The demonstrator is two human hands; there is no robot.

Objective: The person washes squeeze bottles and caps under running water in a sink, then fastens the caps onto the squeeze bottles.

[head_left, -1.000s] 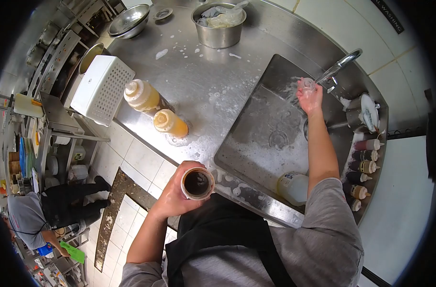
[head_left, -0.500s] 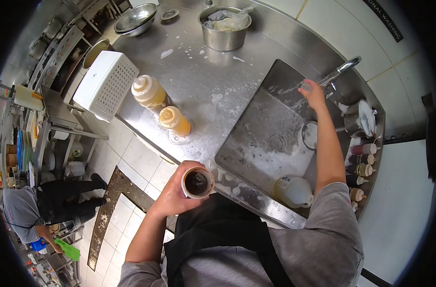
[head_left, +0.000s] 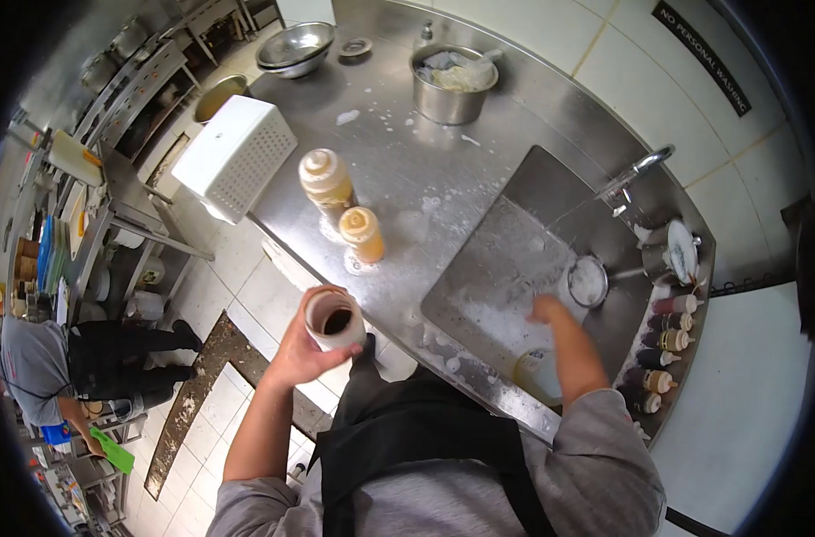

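Note:
My left hand [head_left: 298, 345] is closed around an uncapped plastic bottle [head_left: 343, 337], held tilted in front of my apron; dark stuff shows inside its wide mouth. My right hand [head_left: 543, 309] is over the near part of the steel sink [head_left: 483, 259], which has suds at the bottom. Its fingers are smeared and partly hidden, so I cannot tell whether they hold anything. Close by sits a small round metal bowl [head_left: 588, 281] with foam. Below my right forearm lies a rounded translucent container [head_left: 534, 374], partly covered by the arm.
Two squeeze bottles [head_left: 328, 179] with yellowish contents stand on the wet counter beside a white perforated basket [head_left: 236, 157]. Farther back are a steel pot [head_left: 452, 98] and stacked metal bowls [head_left: 295, 49]. The tap [head_left: 640, 166] and several sauce bottles [head_left: 667, 340] line the right. A co-worker [head_left: 45, 367] stands left.
My right hand has moved from under the tap toward the near side of the sink. The left hand has shifted slightly left with the bottle, tilting it. The whole view has shifted.

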